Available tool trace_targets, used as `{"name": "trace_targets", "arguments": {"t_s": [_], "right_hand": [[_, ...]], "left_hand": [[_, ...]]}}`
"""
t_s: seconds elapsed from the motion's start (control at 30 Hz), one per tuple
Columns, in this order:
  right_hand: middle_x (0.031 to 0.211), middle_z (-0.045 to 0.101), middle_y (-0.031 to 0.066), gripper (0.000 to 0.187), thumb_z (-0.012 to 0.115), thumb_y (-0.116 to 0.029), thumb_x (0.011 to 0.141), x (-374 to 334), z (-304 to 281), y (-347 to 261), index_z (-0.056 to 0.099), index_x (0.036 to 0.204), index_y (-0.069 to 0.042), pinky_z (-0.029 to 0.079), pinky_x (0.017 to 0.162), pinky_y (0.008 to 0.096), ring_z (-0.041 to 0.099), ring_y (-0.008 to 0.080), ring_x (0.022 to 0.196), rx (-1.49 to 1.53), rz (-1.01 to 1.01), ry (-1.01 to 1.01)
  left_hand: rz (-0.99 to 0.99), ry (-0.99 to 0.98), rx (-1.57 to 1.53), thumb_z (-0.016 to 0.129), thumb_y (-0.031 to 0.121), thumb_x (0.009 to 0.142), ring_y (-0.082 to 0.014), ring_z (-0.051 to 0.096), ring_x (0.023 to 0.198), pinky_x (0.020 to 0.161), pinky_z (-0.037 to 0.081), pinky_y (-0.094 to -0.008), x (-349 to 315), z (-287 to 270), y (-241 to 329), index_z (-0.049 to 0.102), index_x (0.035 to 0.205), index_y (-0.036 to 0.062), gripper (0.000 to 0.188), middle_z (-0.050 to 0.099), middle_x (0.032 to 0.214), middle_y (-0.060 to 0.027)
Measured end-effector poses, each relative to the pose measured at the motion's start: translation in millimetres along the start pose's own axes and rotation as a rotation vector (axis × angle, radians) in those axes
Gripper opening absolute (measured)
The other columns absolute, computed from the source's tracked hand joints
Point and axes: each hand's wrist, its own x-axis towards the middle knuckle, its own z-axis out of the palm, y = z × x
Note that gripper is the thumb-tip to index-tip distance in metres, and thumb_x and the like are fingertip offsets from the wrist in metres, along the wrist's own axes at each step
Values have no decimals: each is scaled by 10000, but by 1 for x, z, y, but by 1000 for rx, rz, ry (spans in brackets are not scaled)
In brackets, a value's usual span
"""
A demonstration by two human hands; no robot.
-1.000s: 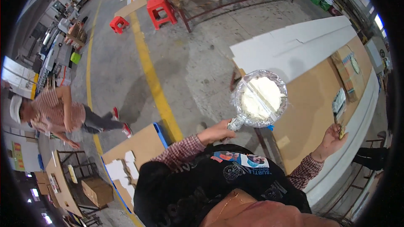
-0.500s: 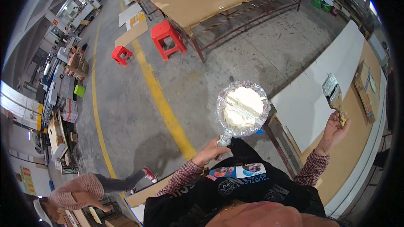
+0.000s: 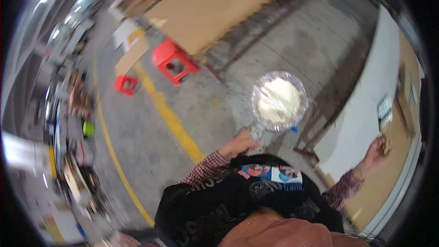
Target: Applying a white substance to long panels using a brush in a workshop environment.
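My left hand (image 3: 238, 143) is closed round the plastic-wrapped handle of a round pan (image 3: 256, 112). Clear film lines the pan, and thick white paste (image 3: 282, 92) lies inside with a strip stretched across the top. On the other side, my right hand (image 3: 376, 152) grips the handle of a wide flat brush (image 3: 385, 110), its pale, coated bristles pointing away from me. The brush is over a white sheet (image 3: 352, 119) and brown board (image 3: 377, 183) at my right; whether it touches them I cannot tell. Motion blurs the picture.
Ahead stands a long brown-topped table (image 3: 206, 13). A larger red stool (image 3: 171, 61) and a smaller red stool (image 3: 125, 85) stand left of it on the grey floor with yellow lines (image 3: 160, 98). A narrow brown piece (image 3: 404, 103) lies on the right-hand board. Cluttered benches line the far left.
The whole view has shifted and blurred. In the picture, the pan and brush sit further right, the pan higher and the brush lower. The person at lower left is mostly out of view.
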Motion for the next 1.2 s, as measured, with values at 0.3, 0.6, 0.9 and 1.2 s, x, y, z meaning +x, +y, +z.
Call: {"name": "trace_targets", "arguments": {"t_s": [0.3, 0.6, 0.9, 1.2], "right_hand": [[914, 598, 167, 294, 525, -215, 933, -68, 38, 15, 598, 995, 63, 459, 731, 350, 533, 276, 842, -225, -430, 257], [868, 583, 133, 338, 484, -287, 953, -108, 80, 2, 595, 957, 33, 442, 673, 331, 517, 244, 787, -282, -591, 407], [788, 541, 93, 290, 535, -298, 923, -107, 100, 18, 582, 933, -11, 422, 661, 317, 479, 211, 745, -212, -823, 780], [908, 467, 118, 303, 526, -119, 838, -228, 78, 52, 485, 1072, 68, 412, 769, 391, 464, 241, 833, -937, -1224, 1131]], "left_hand": [[-185, -365, 241, 664, 101, 755, -70, 477, 555, 449, 381, -230, 151, -13, 65, 535, 980, 69, 261, 523, 718, 18], [-304, -814, 532, 661, 99, 753, -71, 503, 626, 466, 384, -220, 247, 62, 149, 528, 1109, 34, 386, 541, 794, 5], [-450, -1297, 666, 668, 123, 753, -66, 519, 602, 443, 397, -212, 363, 209, 178, 513, 1149, 19, 437, 550, 785, 4], [-428, -1770, 1074, 692, 45, 713, -80, 477, 502, 428, 353, -246, 440, 390, 146, 605, 837, 28, 152, 558, 628, -5]]}}
